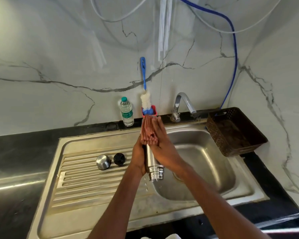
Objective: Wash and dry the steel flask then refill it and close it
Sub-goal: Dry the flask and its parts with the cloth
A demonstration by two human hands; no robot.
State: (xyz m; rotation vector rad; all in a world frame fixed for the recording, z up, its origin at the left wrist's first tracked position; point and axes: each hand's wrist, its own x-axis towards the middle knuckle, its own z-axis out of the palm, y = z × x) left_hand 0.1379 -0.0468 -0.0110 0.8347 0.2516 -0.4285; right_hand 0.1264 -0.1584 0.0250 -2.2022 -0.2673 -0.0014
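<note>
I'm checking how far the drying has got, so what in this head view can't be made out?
- Steel flask base: wrapped by the reddish cloth.
- Flask mouth: turned down and away, so the inside is unseen.
- Left hand fingers: behind the flask.
- Plastic water bottle label: too small to read.
- Brown basket contents: too dark.

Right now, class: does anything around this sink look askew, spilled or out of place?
Nothing is spilled or damaged. The steel flask is held mouth toward the camera over the sink, a cloth around its base. Its cap and stopper sit on the drainboard.
</note>
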